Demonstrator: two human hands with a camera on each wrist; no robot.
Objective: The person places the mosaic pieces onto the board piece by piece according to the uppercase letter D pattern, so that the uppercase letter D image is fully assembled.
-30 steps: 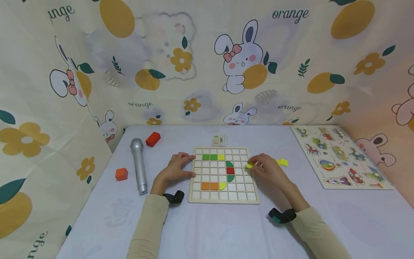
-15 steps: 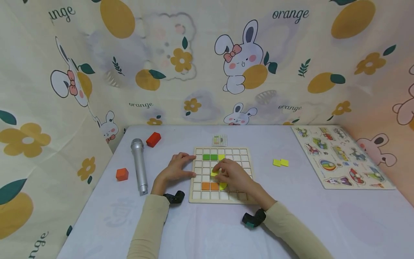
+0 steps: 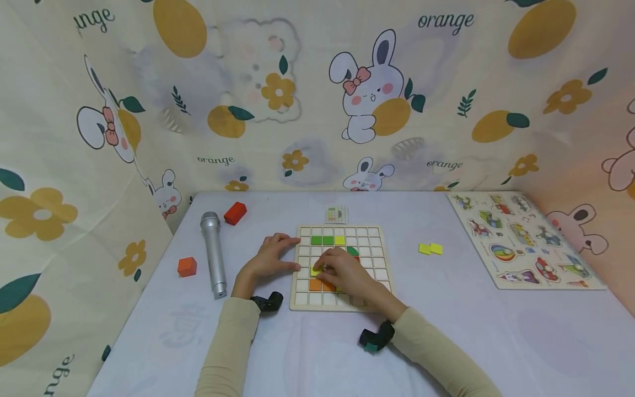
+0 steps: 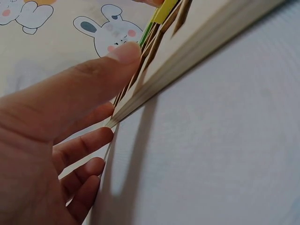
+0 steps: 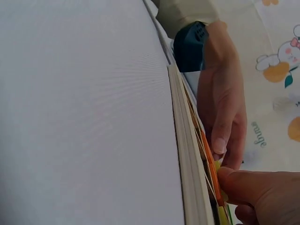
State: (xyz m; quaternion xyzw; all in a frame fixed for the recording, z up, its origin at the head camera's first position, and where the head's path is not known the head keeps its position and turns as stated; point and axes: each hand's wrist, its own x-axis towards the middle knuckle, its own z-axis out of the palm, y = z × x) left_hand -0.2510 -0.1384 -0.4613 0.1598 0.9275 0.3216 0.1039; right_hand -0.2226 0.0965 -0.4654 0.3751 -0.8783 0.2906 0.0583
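A wooden grid board (image 3: 342, 309) lies on the table in the head view. At its left edge, my left hand (image 3: 268, 258) touches the rim with thumb and fingertips, the fingers fairly straight. Over the board's lower left cells, my right hand (image 3: 344, 270) pinches a yellow square tile (image 3: 316, 272) between thumb and fingers, just above the orange tiles (image 3: 315, 285). Green tiles (image 3: 322, 240) and one yellow tile (image 3: 339, 240) sit in an upper row. My right hand partly covers the red tile and other pieces near a rounded green tile (image 3: 353, 251).
Two loose yellow tiles (image 3: 430, 249) lie right of the board. A small pattern card (image 3: 337, 214) is behind it. Left are a silver microphone (image 3: 214, 256), a red block (image 3: 235, 214) and an orange cube (image 3: 187, 267). A picture puzzle board (image 3: 521, 242) lies far right.
My right hand has carried the yellow tile leftward from the board's right edge to its lower left cells. My left hand stays at the rim.
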